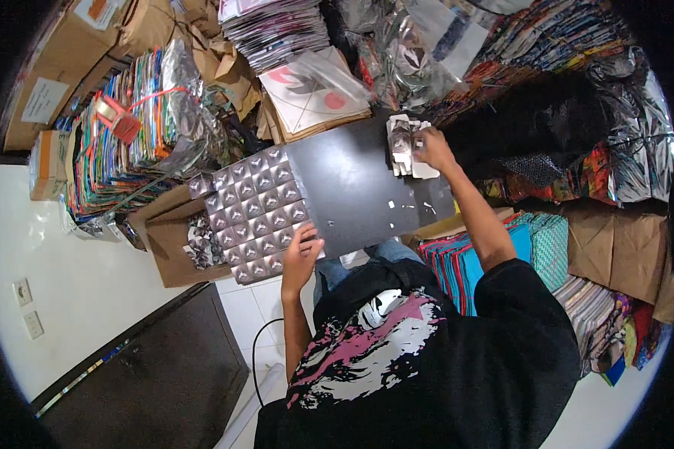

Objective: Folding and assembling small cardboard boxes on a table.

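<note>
Small dark silvery boxes (249,206) stand packed in rows on the left part of the black table, each with a pale emblem on top. At their near right corner is my left hand (301,257), fingers apart and resting against the edge of the boxes. A pile of flattened cartons (401,144), with silvery panels and white flaps, lies at the far right of the table. My right hand (433,152) is on this pile, its fingers bent over a carton at the pile's right side. The fingertips are partly hidden by the hand.
The black table (344,187) carries a few white paper scraps (392,204). A cardboard box (168,243) with small patterned pieces stands left below the boxes. Stacked packets (127,123), a red tape dispenser (120,120) and white sheets (314,93) line the far side; folded fabrics (464,262) sit right.
</note>
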{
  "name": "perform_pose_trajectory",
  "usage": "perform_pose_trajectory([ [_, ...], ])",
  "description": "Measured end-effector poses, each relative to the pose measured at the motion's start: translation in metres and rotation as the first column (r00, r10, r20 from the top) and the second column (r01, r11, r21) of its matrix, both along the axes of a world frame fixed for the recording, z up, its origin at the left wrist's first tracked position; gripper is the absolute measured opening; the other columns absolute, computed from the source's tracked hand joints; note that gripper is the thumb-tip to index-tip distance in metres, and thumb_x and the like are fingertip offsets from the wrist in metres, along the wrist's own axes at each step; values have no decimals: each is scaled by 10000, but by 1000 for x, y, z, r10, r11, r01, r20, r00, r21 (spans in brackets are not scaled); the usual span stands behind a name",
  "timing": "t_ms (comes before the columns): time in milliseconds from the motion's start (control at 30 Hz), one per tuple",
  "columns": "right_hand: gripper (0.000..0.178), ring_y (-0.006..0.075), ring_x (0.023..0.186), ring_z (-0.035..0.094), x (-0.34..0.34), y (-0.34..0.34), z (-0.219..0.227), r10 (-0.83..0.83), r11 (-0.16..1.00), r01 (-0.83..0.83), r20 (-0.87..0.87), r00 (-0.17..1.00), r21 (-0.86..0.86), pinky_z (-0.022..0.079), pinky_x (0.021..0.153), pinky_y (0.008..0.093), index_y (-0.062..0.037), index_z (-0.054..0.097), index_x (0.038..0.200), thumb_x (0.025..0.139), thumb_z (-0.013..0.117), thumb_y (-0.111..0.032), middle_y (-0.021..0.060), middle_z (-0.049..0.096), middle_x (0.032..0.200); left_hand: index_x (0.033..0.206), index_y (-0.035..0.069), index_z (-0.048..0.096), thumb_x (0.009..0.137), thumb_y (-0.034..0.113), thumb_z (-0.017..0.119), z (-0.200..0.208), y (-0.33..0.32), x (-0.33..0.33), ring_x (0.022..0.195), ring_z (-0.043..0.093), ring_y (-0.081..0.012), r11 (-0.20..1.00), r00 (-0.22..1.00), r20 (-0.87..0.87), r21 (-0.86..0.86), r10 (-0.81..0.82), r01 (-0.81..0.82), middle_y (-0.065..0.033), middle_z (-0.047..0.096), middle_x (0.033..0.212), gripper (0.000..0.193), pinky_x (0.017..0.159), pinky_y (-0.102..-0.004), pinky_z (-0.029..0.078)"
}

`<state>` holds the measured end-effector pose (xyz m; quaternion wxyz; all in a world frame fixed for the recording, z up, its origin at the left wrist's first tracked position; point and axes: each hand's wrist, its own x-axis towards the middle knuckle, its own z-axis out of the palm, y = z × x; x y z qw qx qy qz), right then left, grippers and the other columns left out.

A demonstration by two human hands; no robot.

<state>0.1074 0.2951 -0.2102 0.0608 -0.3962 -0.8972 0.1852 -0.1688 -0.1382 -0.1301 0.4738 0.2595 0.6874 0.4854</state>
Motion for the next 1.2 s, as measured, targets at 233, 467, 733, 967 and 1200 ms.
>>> perform_pose_trajectory([
  [233, 992, 431, 1388, 438, -19, 36, 13, 34, 981, 1, 176, 984, -193, 454, 1120, 540, -124, 547, 1484, 607, 977, -296, 182, 467, 1466, 1430, 60, 548, 1017, 74, 698, 4, 63, 79, 1033, 689, -130, 989, 990, -43, -67, -134, 131, -97, 664, 1331, 439, 851, -272, 555],
  [467, 846, 367, 1350, 447, -19, 31, 22, 30, 999, -25, 97, 995, -48, 470, 1055, 529, -138, 596, 1379, 631, 969, -271, 101, 480, 1418, 1415, 55, 557, 1015, 74, 701, 24, 109, 134, 1041, 685, -121, 983, 986, -67, -111, -154, 147, -92, 657, 1349, 426, 859, -276, 555],
  [733, 754, 357, 1274, 497, -3, 35, 3, 85, 996, -84, -65, 994, 20, 465, 1037, 517, -115, 636, 1302, 637, 959, -266, 100, 554, 1343, 1405, 46, 582, 993, 211, 747, 39, 132, 159, 1082, 707, -201, 978, 974, -137, -126, -181, 164, -145, 689, 1314, 473, 908, -340, 562],
  [967, 246, 329, 1181, 548, 5, 49, 16, 145, 984, -163, -213, 966, -73, 400, 916, 526, -131, 691, 1090, 883, 770, -237, 62, 682, 1103, 1400, 70, 595, 980, 221, 763, 37, 135, 168, 1162, 650, -176, 987, 980, -148, -116, -130, 113, -69, 694, 1308, 476, 932, -311, 527],
  [1200, 183, 307, 939, 652, 9, 23, 123, 371, 823, -534, -527, 765, -195, 480, 893, 407, -50, 732, 937, 873, 794, -210, 102, 709, 937, 1562, 90, 448, 968, 447, 755, 31, 122, 139, 1475, 445, -287, 990, 988, 132, 108, 79, -94, -127, 487, 1581, 758, 1142, -428, 442],
])
